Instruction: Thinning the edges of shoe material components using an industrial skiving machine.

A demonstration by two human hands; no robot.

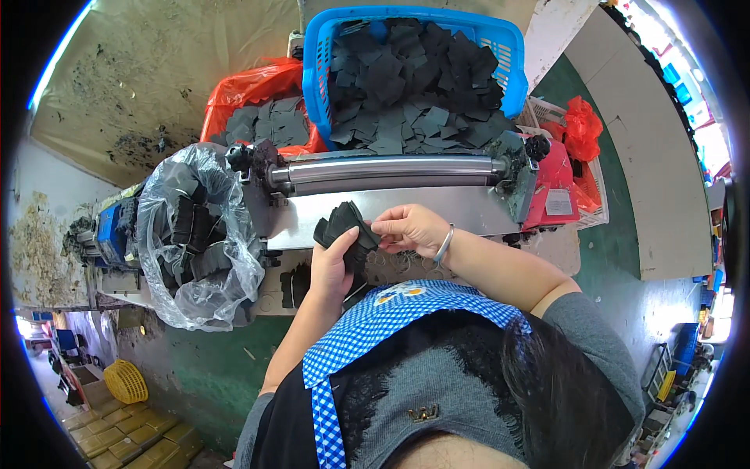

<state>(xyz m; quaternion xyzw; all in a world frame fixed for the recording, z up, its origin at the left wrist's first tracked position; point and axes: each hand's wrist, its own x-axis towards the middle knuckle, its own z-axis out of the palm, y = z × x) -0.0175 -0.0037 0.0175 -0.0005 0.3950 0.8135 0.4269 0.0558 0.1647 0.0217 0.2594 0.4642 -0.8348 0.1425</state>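
Observation:
A fanned stack of thin black pieces (341, 222), perhaps leather or foam sheets, sits in my left hand (331, 266), thumb pressed across its front. My right hand (416, 230), with a silver bangle at the wrist, pinches the stack's right edge; whether one piece or several lies between those fingertips is hidden. Both hands are over the near edge of a bare metal plate (461, 208), in front of a machine's steel rollers (391, 173). More black pieces (295, 286) lie below my left hand, partly covered by my forearm and the blue checked apron (406, 309).
Behind the rollers stands a blue basket (316, 78) heaped with black pieces, beside a red bag (250, 82) of similar ones. A clear plastic bag (234, 293) of black stacks is at the left. The machine's red housing (553, 176) and a crate (595, 205) are at the right.

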